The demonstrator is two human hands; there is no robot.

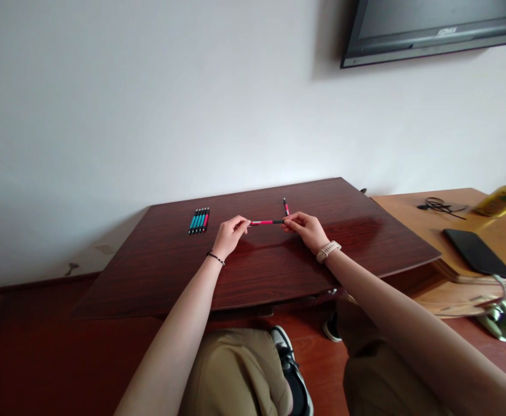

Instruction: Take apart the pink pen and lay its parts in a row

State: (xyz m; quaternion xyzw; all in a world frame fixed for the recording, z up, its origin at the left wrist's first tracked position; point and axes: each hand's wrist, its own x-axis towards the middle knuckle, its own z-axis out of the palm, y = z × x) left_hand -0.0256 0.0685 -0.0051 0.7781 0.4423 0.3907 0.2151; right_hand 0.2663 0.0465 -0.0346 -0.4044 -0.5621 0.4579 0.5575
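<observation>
A red and black pen (262, 222) is held level above the dark wooden table (166, 271), between my two hands. My left hand (232, 232) pinches its left end with thumb and fingertips. At the black right end, my right hand (305, 229) has the same kind of pinch. Just behind my right fingers lies another red and black pen (285, 206), its near end hidden by the hand. To the left of my left hand, several pens lie side by side in a row: blue ones (198, 221) and a red one (206, 220) at the right end.
On the right stands a lighter wooden table (413, 211) with a black phone (478, 252), a coiled black cable (439, 205) and a yellow can (502, 199) lying on its side. A television (435, 32) hangs on the white wall above. My legs are below the table's front edge.
</observation>
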